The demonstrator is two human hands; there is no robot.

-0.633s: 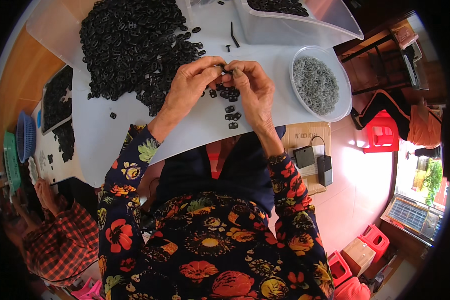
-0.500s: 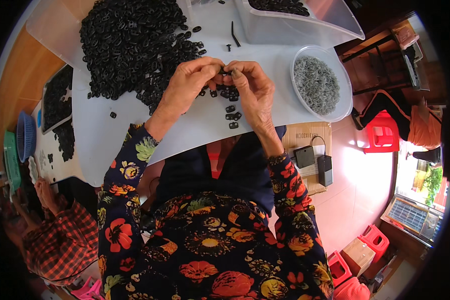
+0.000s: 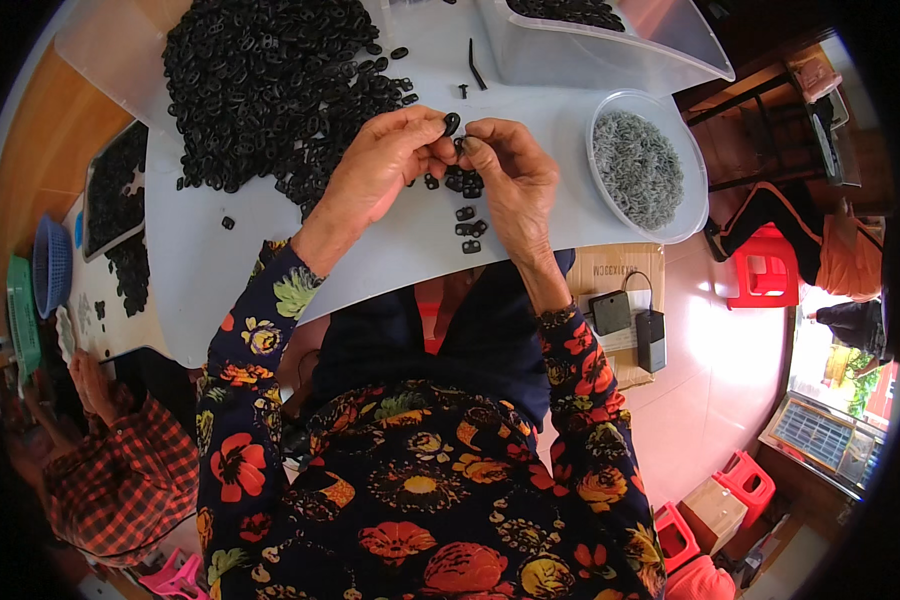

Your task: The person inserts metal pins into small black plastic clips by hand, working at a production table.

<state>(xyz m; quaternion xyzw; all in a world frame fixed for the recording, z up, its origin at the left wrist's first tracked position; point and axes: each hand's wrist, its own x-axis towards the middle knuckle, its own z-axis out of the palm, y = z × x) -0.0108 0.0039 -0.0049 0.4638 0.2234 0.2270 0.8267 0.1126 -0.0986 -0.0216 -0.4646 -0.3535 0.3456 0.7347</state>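
In left grip [image 3: 385,155], black oval [image 3: 452,123]

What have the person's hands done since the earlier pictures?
The right hand has shifted slightly rightward, so its tips part a little from the left hand, where a black oval piece now shows more plainly in the pinch. Nothing was visibly let go. The black pile and bowl of grey pieces stayed put.

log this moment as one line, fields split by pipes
left hand: pinches black oval part | right hand: holds small black part | near: black part pile, round clear tub, small grey pieces
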